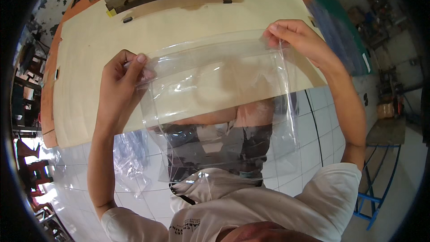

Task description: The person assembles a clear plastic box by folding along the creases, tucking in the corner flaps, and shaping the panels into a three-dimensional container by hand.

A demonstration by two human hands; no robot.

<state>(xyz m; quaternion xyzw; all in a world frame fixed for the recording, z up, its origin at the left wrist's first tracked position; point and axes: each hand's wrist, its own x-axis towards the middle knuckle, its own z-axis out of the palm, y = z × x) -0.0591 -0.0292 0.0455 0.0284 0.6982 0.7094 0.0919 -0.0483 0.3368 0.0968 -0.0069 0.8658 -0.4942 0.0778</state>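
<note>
The pouch [215, 74] at centre is clear, supple plastic, smooth and glossy with bright highlights. At 11 o'clock the cream table covering [89, 76] looks smooth, matt and papery; the table edge [48, 94] at 9 resembles matt wood. Crumpled film [130, 157] at 8 is shiny plastic, the floor tiles [134, 206] at 7 glossy, the T-shirt [255, 206] at 6 soft, matt cloth.

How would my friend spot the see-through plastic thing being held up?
Find the big cream table. Across its near edge, the left hand and right hand hold the clear plastic piece. Unlike the crumpled plastic to its left, it's spread wide.
</note>
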